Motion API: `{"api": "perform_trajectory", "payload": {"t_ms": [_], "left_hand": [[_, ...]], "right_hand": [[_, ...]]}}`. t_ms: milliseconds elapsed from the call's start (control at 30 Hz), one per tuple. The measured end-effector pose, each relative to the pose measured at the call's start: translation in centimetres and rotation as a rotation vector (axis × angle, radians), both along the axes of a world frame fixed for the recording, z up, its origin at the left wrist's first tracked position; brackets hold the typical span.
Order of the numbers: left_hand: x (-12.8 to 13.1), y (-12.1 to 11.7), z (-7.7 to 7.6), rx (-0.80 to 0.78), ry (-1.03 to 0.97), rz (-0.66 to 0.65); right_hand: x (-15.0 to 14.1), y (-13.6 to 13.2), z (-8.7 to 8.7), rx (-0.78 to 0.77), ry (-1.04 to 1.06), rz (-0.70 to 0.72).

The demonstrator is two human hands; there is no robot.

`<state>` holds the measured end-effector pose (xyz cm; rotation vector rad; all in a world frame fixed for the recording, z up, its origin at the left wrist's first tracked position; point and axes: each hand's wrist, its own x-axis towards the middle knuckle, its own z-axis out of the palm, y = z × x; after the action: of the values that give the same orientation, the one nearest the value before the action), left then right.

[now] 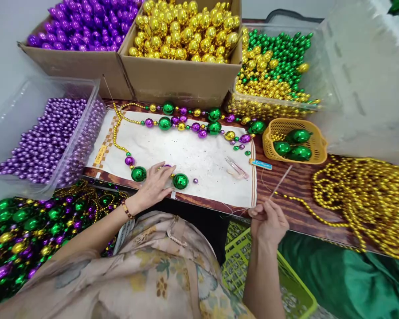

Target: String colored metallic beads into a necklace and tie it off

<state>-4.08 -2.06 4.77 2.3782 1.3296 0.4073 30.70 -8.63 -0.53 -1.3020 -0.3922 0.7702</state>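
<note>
Beneath the left hand [157,182], a stretch of the bead strand [138,173] is hidden; large green beads show on either side, the strand lying near the front edge of a white cloth [199,153]. Those fingers spread loosely over it, and whether they grip any bead cannot be told. The right hand [268,218], just off the cloth's near right corner, pinches a slanting thin pale rod [282,180], its exact nature hard to make out. Fine thread [234,211] leads toward the same fingertips, too faint to follow along its whole run. At the upper right, a bulky whitish shape [365,84] is blurred and cropped by the frame. A tub of small purple beads [46,137] is cut off at the left.

The table [299,179] is dark and wood-grained. Across the cloth's far side run more multicoloured strands [214,128], with a small clear-handled tool [236,168] toward its right end. An orange basket [294,155] holds large green beads, beside a heap of gold bead chains [372,204]. Behind stand cardboard boxes [179,82] of purple and gold beads, against a pale wall [6,31]. Below the table sits a lime-green crate [299,285]; green fabric [352,279] lies at the lower right.
</note>
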Motion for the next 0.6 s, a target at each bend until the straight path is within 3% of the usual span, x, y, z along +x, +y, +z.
{"api": "perform_trajectory", "payload": {"t_ms": [200,333,600], "left_hand": [[1.0,0.1,-0.8,-0.081,0.042,0.002],[1.1,0.4,-1.1,-0.071,0.038,0.022],[0.0,0.4,-1.4,0.0,0.058,0.096]], "right_hand": [[3.5,-0.3,3.1,0.047,-0.109,-0.235],[5.3,-0.4,4.7,0.069,-0.184,-0.255],[6.5,0.7,5.6,0.038,-0.196,-0.402]]}}
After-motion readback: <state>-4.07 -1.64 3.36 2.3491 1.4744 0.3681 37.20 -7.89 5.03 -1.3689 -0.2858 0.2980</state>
